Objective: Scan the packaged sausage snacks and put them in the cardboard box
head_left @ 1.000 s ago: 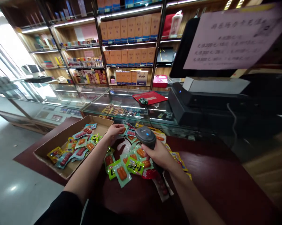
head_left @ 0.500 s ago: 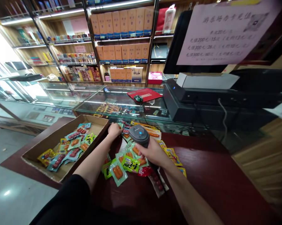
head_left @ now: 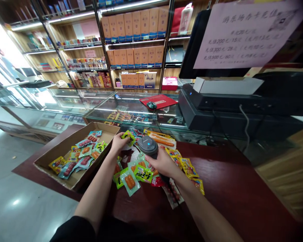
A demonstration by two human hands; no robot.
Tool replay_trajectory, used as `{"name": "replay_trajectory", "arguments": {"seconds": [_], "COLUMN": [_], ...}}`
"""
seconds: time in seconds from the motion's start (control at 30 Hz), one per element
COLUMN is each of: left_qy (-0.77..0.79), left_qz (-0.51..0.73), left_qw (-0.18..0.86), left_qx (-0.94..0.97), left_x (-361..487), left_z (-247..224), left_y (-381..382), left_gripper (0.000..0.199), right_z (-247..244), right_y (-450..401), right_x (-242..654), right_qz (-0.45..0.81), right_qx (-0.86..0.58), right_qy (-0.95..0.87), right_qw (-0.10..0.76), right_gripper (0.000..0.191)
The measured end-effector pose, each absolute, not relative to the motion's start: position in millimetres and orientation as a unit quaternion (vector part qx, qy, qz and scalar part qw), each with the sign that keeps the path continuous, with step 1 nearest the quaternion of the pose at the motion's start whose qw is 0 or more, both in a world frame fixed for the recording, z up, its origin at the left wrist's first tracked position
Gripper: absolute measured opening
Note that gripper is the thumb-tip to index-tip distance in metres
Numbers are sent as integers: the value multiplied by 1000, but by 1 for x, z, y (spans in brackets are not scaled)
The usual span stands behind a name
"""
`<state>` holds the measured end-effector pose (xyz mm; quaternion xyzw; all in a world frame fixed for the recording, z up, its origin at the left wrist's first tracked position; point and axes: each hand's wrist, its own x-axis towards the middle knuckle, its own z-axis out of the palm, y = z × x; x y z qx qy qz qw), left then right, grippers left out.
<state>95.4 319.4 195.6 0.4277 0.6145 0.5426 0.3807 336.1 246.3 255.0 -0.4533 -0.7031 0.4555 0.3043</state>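
My left hand [head_left: 118, 142] pinches a small yellow-green snack packet [head_left: 128, 137] above the table, just beside the cardboard box. In my right hand [head_left: 163, 163] is a dark grey barcode scanner [head_left: 147, 146], its head angled toward that packet. Under and in front of the scanner lies a loose pile of snack packets, among them a clear pack of small sausages [head_left: 129, 182] and a bright green packet [head_left: 143, 173]. Several yellow packets [head_left: 189, 167] lie to the right of my right hand. A long sausage pack [head_left: 163, 142] rests behind the scanner.
An open cardboard box [head_left: 77, 184] with several snack packets stands at the left on the dark red table [head_left: 224, 188]. Behind is a glass display counter [head_left: 103, 104] bearing a mouse [head_left: 151, 105] on a red mat [head_left: 163, 101]. A black monitor-and-till unit [head_left: 217, 111] stands at right.
My left hand has lifted from the back of the pile, and the yellow-green packet now shows in its fingers. The scanner stays in my right hand. A person appears at the far left.
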Motion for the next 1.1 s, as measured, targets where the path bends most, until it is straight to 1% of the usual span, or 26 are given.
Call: {"name": "replay_trajectory", "arguments": {"seconds": [0.1, 0.2, 0.43, 0.57, 0.8, 0.97, 1.1], "left_qy": [513, 479, 490, 490, 494, 486, 488], "left_qz": [631, 658, 646, 646, 645, 642, 640], "left_qw": [494, 527, 534, 531, 531, 545, 550], "left_qx": [309, 244, 239, 244, 240, 232, 226], "left_x": [104, 111, 112, 113, 114, 117, 118], "left_z": [199, 203, 209, 213, 218, 222, 223], "left_y": [315, 313, 311, 311, 310, 307, 307], "left_gripper": [33, 32, 31, 31, 28, 24, 23], "right_z": [254, 252, 253, 251, 250, 250, 248], "right_y": [245, 244, 244, 245, 246, 246, 246], "right_x": [332, 330, 330, 330, 331, 331, 332], "right_qz": [442, 422, 417, 409, 397, 408, 417], "right_qx": [-454, -454, -464, -464, -465, -456, -461], "right_qy": [-710, -716, -720, -720, -728, -724, -722], "right_qw": [309, 319, 304, 313, 310, 318, 305], "right_gripper": [22, 22, 20, 21, 19, 21, 19]}}
